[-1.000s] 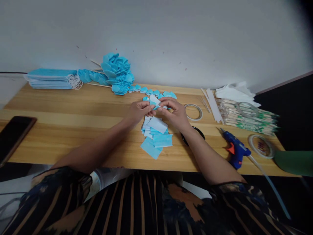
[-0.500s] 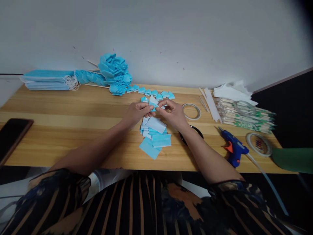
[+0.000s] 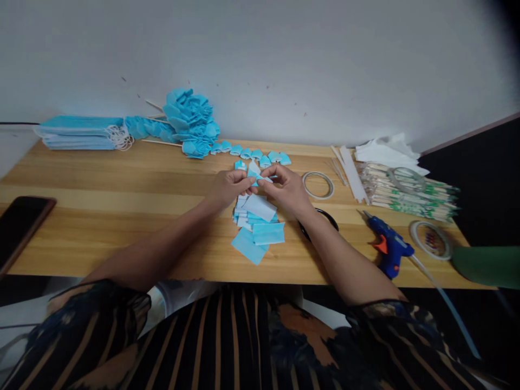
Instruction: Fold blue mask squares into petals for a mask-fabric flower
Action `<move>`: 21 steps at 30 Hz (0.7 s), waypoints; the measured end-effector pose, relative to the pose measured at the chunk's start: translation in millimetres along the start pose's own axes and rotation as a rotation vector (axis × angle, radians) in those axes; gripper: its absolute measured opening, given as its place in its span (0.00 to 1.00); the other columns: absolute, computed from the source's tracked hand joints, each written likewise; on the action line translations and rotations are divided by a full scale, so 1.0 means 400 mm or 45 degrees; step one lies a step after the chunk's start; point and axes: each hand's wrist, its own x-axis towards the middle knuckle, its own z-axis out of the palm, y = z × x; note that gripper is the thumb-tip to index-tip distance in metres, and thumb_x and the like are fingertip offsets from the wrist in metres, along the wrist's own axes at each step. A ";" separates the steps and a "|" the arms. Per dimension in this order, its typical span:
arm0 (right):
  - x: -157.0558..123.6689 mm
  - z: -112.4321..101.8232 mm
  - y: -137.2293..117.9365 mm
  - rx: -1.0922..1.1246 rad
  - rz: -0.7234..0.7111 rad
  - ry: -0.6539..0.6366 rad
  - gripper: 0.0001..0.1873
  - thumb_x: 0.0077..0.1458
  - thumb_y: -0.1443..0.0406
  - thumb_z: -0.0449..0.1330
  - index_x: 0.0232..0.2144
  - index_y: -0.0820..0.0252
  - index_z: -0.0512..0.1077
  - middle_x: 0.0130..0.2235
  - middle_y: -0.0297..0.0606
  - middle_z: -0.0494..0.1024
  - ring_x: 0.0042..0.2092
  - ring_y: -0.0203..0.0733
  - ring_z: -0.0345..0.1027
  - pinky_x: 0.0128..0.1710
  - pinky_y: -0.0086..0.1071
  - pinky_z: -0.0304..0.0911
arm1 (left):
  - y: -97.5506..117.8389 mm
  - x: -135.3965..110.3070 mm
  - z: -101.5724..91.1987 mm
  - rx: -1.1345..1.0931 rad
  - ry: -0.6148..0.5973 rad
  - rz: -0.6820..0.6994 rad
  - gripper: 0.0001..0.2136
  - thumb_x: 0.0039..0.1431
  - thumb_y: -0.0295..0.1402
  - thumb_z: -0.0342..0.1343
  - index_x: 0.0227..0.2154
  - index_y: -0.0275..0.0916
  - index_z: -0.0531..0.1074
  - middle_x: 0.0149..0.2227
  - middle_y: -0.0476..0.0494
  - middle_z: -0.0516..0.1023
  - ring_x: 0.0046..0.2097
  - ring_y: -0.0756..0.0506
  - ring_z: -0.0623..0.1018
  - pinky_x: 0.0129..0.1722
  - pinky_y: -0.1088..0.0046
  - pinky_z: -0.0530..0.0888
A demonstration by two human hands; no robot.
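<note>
My left hand and my right hand meet over the middle of the wooden table, both pinching one small blue-and-white fabric piece between thumb and fingers. Just below them lies a loose pile of cut blue rectangles. Behind my hands a row of small folded blue petals runs along the table toward a blue fabric flower by the wall.
A stack of blue face masks lies at the back left, a dark phone at the left edge. To the right are a tape ring, a black ring, a blue glue gun, packed sticks, another tape roll.
My hands have stayed together on the small piece, the fingers shifting slightly on it. The view has moved a little; nothing on the table moved.
</note>
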 end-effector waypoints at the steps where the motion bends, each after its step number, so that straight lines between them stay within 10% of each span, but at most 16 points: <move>1: 0.002 -0.001 0.003 0.060 0.018 -0.004 0.14 0.53 0.55 0.68 0.39 0.54 0.75 0.37 0.34 0.80 0.39 0.42 0.72 0.42 0.37 0.66 | -0.001 0.001 0.000 0.002 -0.004 -0.009 0.18 0.52 0.48 0.64 0.23 0.36 0.75 0.25 0.44 0.81 0.27 0.52 0.73 0.30 0.76 0.70; 5: 0.008 -0.005 0.018 0.220 0.107 -0.090 0.29 0.49 0.47 0.71 0.49 0.53 0.75 0.34 0.32 0.77 0.36 0.40 0.70 0.37 0.35 0.64 | -0.005 0.000 0.001 0.045 -0.040 -0.010 0.18 0.52 0.48 0.64 0.22 0.36 0.73 0.26 0.45 0.81 0.27 0.52 0.73 0.29 0.77 0.68; 11: 0.008 -0.004 0.023 0.182 0.130 -0.055 0.24 0.49 0.45 0.70 0.26 0.57 0.73 0.26 0.29 0.69 0.30 0.35 0.58 0.32 0.33 0.55 | -0.009 -0.002 0.005 0.072 -0.095 0.053 0.13 0.55 0.42 0.62 0.25 0.36 0.74 0.26 0.46 0.80 0.26 0.53 0.71 0.28 0.77 0.66; 21: 0.015 -0.009 0.016 0.256 0.123 0.056 0.24 0.49 0.44 0.70 0.26 0.56 0.70 0.25 0.27 0.62 0.28 0.34 0.52 0.31 0.33 0.48 | -0.001 -0.004 0.004 -0.008 -0.104 0.095 0.10 0.55 0.39 0.63 0.29 0.37 0.74 0.27 0.48 0.80 0.27 0.53 0.74 0.30 0.77 0.69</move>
